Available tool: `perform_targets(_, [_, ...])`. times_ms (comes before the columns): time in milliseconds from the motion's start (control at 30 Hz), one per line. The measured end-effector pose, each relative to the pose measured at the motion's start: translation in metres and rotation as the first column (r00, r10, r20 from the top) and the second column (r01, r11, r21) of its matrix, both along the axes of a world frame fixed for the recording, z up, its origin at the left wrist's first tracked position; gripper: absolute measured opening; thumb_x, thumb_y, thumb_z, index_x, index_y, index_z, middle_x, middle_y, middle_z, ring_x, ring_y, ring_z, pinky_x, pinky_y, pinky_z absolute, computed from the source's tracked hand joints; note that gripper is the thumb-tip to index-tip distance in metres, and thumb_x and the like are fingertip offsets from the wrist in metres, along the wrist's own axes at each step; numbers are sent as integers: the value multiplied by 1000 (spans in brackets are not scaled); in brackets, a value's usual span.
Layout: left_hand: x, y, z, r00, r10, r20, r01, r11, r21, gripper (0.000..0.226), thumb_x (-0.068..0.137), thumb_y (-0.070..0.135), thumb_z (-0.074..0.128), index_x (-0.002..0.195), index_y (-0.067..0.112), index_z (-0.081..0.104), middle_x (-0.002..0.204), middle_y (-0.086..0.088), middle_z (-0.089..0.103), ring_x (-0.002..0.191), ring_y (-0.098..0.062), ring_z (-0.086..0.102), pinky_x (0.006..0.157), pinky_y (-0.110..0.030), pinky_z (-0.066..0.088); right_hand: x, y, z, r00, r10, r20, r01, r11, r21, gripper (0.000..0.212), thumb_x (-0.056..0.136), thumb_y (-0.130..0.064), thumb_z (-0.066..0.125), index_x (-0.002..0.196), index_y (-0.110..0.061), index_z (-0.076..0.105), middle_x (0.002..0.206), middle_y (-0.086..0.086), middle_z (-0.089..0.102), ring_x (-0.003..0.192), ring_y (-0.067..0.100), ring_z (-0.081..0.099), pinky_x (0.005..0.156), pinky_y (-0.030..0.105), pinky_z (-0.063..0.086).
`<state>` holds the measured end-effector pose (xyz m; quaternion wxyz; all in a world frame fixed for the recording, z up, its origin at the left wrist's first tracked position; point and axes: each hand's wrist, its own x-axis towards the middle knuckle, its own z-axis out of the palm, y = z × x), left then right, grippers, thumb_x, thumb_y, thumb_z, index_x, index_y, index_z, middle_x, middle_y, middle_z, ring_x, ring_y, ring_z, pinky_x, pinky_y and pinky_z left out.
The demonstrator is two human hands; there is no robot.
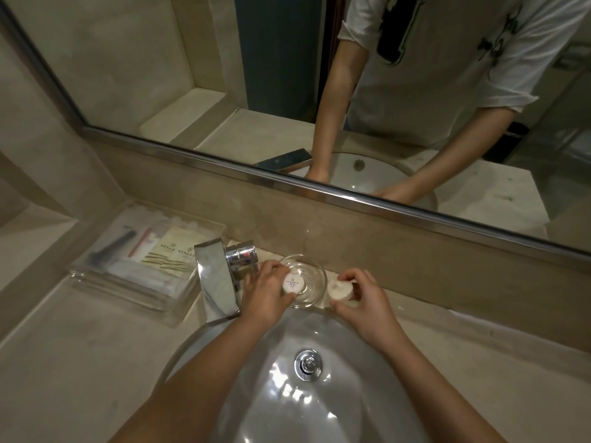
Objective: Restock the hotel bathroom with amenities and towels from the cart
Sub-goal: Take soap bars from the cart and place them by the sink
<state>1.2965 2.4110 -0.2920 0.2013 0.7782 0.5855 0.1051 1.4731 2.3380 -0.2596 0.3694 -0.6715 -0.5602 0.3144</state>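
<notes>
**Two wrapped soaps held at the glass dish behind the basin**

Far left, on the beige stone counter (80,362): a clear acrylic tray (134,276) is seen, loaded with flat packaged amenities. A dark-handled item and a red-striped sachet lie among pale paper packets; the print is too small to be read.

Just right of the tray, a chrome faucet (217,279) is mounted, its flat spout reaching out over the rim of the white basin (287,394). The drain plug (307,363) is seen in the middle of the bowl.

Left hand (265,292): fingers are closed around a round, paper-wrapped soap (291,284), printed face up. The soap is held over the left inner edge of a clear glass dish (305,279); whether it touches the glass cannot be told. The dish stands on the counter behind the basin, close to the backsplash.

Right hand (363,298): thumb and fingertips are pinched on a second round soap (339,290), held just outside the right rim of the dish, above the counter.

Above, the framed mirror (287,91) is noted, with the person's forearms, a white printed shirt and the basin reflected in it.
</notes>
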Motion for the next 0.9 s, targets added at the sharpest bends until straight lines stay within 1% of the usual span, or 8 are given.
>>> perform_targets(167, [3, -4, -5, 998, 65, 24, -65, 997, 29, 47, 82, 32, 65, 126, 26, 50, 135, 1, 38, 128, -21, 34, 103, -34, 22, -9, 16, -11, 998, 51, 48, -50, 999, -12, 53, 69, -9, 73, 115, -25, 52, 102, -3, 58, 91, 12, 57, 81, 23, 45])
perform_targets(333, [3, -7, -8, 993, 104, 57, -107, 993, 40, 49, 81, 33, 65, 127, 26, 51, 134, 1, 40, 128, -20, 36, 105, -34, 22, -17, 25, -12, 991, 102, 87, -100, 995, -24, 58, 70, -7, 73, 122, -15, 50, 103, -3, 58, 94, 13, 56, 74, 7, 37])
perform_targets(400, [1, -6, -8, 993, 101, 53, -102, 995, 22, 49, 82, 35, 64, 128, 27, 50, 135, 2, 39, 127, -20, 36, 105, -34, 22, -18, 29, -11, 972, 159, 173, -158, 987, -20, 59, 70, -8, 72, 124, -13, 48, 107, 0, 59, 98, 16, 57, 73, 10, 34])
perform_targets(533, [-1, -7, -5, 992, 110, 61, -112, 994, 14, 48, 83, 34, 63, 128, 26, 50, 133, 1, 41, 124, -24, 38, 103, -35, 24, -19, 40, 0, 879, 282, 384, -273, 959, -80, 64, 74, -10, 67, 131, -12, 37, 121, 10, 55, 112, 27, 51, 81, 22, 37])
perform_targets(633, [-2, -7, -2, 993, 111, 40, -112, 994, 18, 47, 85, 34, 61, 130, 27, 49, 135, 1, 40, 126, -23, 35, 102, -32, 24, -28, 51, 11, 705, 403, 583, -305, 915, -264, 59, 81, -7, 59, 133, -7, 31, 120, 15, 53, 114, 30, 49, 84, 32, 43])
perform_targets(733, [-3, -7, -3, 992, 120, 41, -121, 993, 10, 46, 85, 33, 61, 129, 28, 49, 135, 1, 41, 127, -23, 35, 102, -32, 25, -40, 64, 13, 608, 475, 636, -260, 876, -406, 53, 83, -8, 58, 129, -5, 32, 118, 18, 55, 113, 29, 52, 85, 33, 45])
perform_targets(800, [-3, -7, -3, 991, 127, 43, -127, 992, 8, 46, 84, 33, 61, 129, 28, 50, 135, 1, 42, 126, -23, 35, 102, -32, 27, -45, 72, 10, 618, 487, 617, -263, 868, -421, 58, 81, -16, 65, 129, -6, 33, 117, 18, 57, 112, 32, 53, 85, 34, 46])
perform_targets(900, [-3, -6, -4, 990, 134, 41, -134, 991, -10, 48, 83, 32, 61, 129, 29, 49, 136, 2, 41, 126, -22, 34, 102, -32, 26, -44, 77, -3, 741, 431, 516, -268, 893, -361, 63, 73, -28, 72, 125, -12, 39, 115, 16, 60, 109, 33, 56, 84, 36, 47])
